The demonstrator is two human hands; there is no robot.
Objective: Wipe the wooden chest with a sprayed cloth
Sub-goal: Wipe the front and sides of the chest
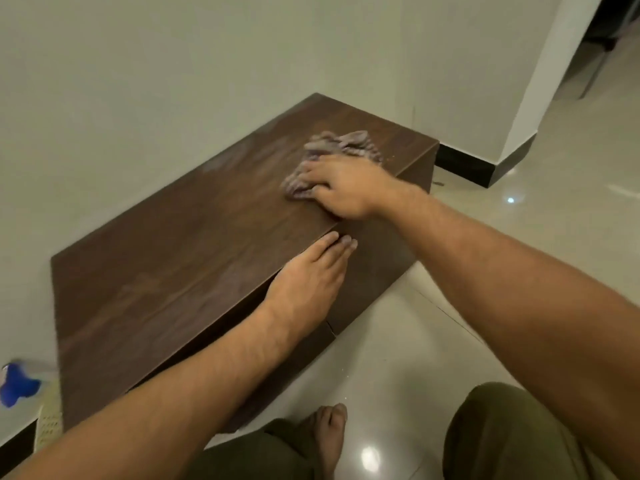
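Note:
A low dark wooden chest [173,258] stands against the pale wall. On its top near the right end lies a crumpled grey-purple cloth [341,147]. My right hand [343,188] lies on the cloth's near part and presses it onto the wood, fingers spread over the fabric; the cloth is motion-blurred. My left hand [308,282] rests flat on the chest's front edge with its fingers straight, holding nothing. Dull smears show on the top toward the wall.
A blue-topped spray bottle [19,384] stands on the floor left of the chest. Glossy floor tiles [433,341] stretch in front and to the right. My knees and a bare foot [329,434] are near the chest's front. A white pillar [540,98] rises at the right.

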